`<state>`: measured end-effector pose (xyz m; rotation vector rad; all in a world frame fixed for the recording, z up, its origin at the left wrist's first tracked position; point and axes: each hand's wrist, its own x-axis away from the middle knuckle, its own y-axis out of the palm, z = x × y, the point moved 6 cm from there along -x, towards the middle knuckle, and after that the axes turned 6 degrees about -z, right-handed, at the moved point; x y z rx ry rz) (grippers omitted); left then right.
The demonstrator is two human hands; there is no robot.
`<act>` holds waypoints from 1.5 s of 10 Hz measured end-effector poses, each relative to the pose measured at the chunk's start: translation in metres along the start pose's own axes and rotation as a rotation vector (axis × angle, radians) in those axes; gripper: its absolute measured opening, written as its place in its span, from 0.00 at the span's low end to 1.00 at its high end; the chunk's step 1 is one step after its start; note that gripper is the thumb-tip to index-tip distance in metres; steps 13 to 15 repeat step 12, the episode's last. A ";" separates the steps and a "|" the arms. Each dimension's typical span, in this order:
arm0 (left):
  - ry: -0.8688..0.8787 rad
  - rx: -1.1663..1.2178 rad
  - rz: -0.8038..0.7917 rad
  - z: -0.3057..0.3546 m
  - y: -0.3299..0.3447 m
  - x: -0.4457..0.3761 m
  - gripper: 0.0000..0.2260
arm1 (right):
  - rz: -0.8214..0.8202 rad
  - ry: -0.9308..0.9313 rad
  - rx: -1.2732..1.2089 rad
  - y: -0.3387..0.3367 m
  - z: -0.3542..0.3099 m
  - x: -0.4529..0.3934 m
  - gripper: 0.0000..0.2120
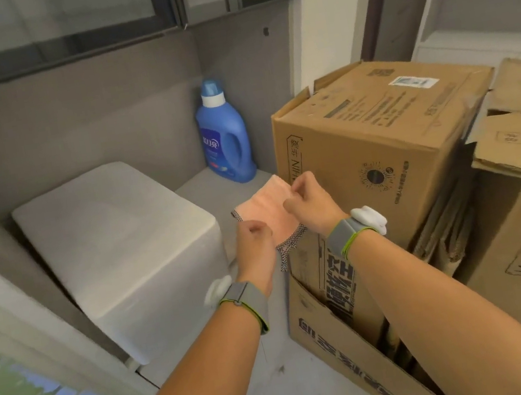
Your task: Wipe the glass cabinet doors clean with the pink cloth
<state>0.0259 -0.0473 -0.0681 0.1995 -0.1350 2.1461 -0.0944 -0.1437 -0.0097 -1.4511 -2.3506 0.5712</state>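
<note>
A: The pink cloth (266, 208) is stretched between both hands, just left of the tall cardboard box (378, 141). The left hand (255, 245) is clenched on its lower edge and the right hand (310, 204) pinches the upper edge nearest that box.

B: And the glass cabinet doors (47, 22)?

A: High above and to the left of the box, well apart from the cloth. No wiping yet, I'd judge; the cloth looks like it's being unfolded or refolded.

B: What could go wrong?

A: Both grips are at the edges only, so a pull from one hand could slip it out of the other, and it would drop to the floor beside the box. Lifting it, an elbow could catch the box's raised flap. The blue detergent bottle (223, 134), standing left of the box in the corner, could get knocked on a wide swing.
</note>
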 end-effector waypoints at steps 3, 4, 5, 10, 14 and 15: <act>-0.033 -0.043 0.113 -0.013 0.008 -0.058 0.22 | -0.218 -0.078 0.095 0.060 0.024 -0.087 0.21; -0.034 -0.085 0.162 -0.020 0.004 -0.074 0.25 | -0.318 -0.061 0.165 0.082 0.035 -0.113 0.24; -0.094 -0.093 0.182 -0.034 -0.002 -0.084 0.25 | -0.513 -0.083 0.453 0.109 0.053 -0.125 0.24; -0.143 -0.281 0.122 -0.036 0.003 -0.084 0.28 | -0.148 -0.277 0.220 0.081 0.048 -0.107 0.13; -0.076 -0.254 0.024 -0.037 0.004 -0.058 0.21 | -0.029 -0.150 0.089 0.055 0.047 -0.067 0.02; -0.076 -0.254 0.024 -0.037 0.004 -0.058 0.21 | -0.029 -0.150 0.089 0.055 0.047 -0.067 0.02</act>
